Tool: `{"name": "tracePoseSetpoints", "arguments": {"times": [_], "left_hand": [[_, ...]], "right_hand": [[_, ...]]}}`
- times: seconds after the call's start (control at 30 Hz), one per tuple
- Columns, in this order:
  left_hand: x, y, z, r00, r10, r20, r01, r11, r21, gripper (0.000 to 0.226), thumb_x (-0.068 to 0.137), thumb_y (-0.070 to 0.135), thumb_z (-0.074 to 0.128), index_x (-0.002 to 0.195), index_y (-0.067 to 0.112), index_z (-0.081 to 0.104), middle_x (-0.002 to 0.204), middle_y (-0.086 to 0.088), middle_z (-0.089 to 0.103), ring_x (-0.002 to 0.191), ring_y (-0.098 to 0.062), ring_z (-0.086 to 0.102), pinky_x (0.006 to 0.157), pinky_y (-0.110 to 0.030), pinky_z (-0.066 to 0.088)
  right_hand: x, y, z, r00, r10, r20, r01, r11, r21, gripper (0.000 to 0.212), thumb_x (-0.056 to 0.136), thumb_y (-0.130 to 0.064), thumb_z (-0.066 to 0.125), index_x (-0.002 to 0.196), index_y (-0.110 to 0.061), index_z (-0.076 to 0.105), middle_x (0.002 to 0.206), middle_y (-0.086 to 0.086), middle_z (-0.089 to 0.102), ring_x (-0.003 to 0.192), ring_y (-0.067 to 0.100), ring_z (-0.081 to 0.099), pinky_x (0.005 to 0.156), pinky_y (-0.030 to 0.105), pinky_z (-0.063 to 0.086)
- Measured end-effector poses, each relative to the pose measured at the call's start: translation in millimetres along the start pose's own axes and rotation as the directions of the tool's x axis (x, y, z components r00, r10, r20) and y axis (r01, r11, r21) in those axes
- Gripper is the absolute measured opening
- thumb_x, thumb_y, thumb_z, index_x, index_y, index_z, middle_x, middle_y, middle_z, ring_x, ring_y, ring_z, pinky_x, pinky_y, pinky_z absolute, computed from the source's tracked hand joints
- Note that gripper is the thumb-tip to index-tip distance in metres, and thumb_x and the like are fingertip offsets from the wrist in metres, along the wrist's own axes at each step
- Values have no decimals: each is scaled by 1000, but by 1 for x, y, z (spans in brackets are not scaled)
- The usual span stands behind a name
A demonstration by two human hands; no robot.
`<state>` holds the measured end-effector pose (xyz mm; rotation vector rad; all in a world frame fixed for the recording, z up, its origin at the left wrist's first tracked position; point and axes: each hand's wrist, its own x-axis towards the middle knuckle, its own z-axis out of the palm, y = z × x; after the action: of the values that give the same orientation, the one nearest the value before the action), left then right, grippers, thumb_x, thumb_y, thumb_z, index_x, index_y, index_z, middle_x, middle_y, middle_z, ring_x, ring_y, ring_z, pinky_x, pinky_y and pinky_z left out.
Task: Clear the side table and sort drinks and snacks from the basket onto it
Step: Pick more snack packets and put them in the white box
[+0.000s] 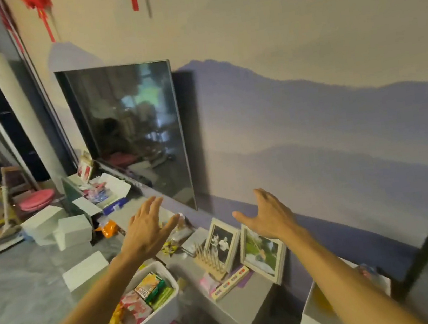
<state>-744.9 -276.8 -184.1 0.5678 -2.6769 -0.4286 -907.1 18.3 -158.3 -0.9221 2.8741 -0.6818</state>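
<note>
A white basket (158, 322) full of snack packets and drink cartons rests on a pink stool at the lower left. Right of it stands the grey side table (242, 305). On it are two white-framed photos (224, 242) (263, 253), a wooden peg rack (209, 260), a long white box with red marks (230, 283) and small packets. My left hand (148, 230) hovers open above the table's far end. My right hand (267, 216) hangs open above the photo frames. Both hold nothing.
A large dark TV (133, 134) is on the wall behind the table. White boxes (61, 230) lie on the grey floor at the left, with an orange packet (108, 228) nearby. Another white box (324, 307) sits at the table's right.
</note>
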Motion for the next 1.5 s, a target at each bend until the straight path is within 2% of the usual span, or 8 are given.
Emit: {"name": "tracePoseSetpoints", "arguments": {"times": [0.27,0.47,0.63,0.8,0.97,1.2,1.4,1.5], "left_hand": [[-49,-141,-55,981,-194,20,193,981,8,100,82,97,21,154,29,40,164,-6,36,141,-29,47,113,-54,45],[-57,-219,-63,964,-263,45,263,965,-7,77,93,79,40,151,29,44,158,-6,42,131,-25,53,106,-46,49],[-54,-269,-38,934,-332,129,338,941,-28,79,91,83,38,143,25,52,154,-6,46,131,-26,52,107,-44,47],[-39,-319,13,880,-422,217,437,899,-20,98,82,93,29,150,25,49,154,-6,44,130,-26,55,108,-45,50],[-19,-369,80,793,-539,286,559,829,11,115,71,103,21,150,25,49,151,-5,48,130,-27,56,107,-45,49],[-17,-421,173,589,-706,394,750,659,59,100,75,94,46,152,31,40,141,-6,52,122,-29,59,100,-46,52],[-34,-481,293,432,-769,471,854,517,60,103,75,85,56,154,21,37,142,-13,53,120,-34,61,99,-44,53],[-48,-507,358,414,-785,462,879,476,20,104,72,86,63,153,25,37,146,-15,51,118,-36,63,99,-45,54]], "right_hand": [[34,-142,87,981,-127,143,126,992,16,108,92,-82,54,169,-14,21,173,13,32,153,35,40,116,50,42],[60,-215,158,959,-180,220,185,983,-3,93,92,-79,58,161,-21,33,162,10,45,140,34,53,101,47,51],[84,-247,220,927,-180,328,195,981,-14,104,92,-82,54,169,-24,15,169,11,38,149,38,46,110,54,48],[137,-255,297,885,-178,431,222,973,-55,115,85,-92,48,169,-19,19,174,11,30,156,36,37,118,53,43],[201,-258,379,820,-232,523,309,949,-64,108,89,-83,55,166,-13,26,171,11,35,155,33,37,118,50,40],[251,-243,528,724,-219,654,385,915,-120,105,89,-84,47,160,-9,36,163,15,45,150,35,42,118,49,40],[248,-220,676,660,-193,726,451,875,-178,100,88,-71,56,164,-11,30,169,18,34,156,40,29,124,56,31],[237,-203,746,655,-142,742,420,885,-201,112,91,-75,58,171,-11,12,177,20,14,164,42,9,131,58,13]]}}
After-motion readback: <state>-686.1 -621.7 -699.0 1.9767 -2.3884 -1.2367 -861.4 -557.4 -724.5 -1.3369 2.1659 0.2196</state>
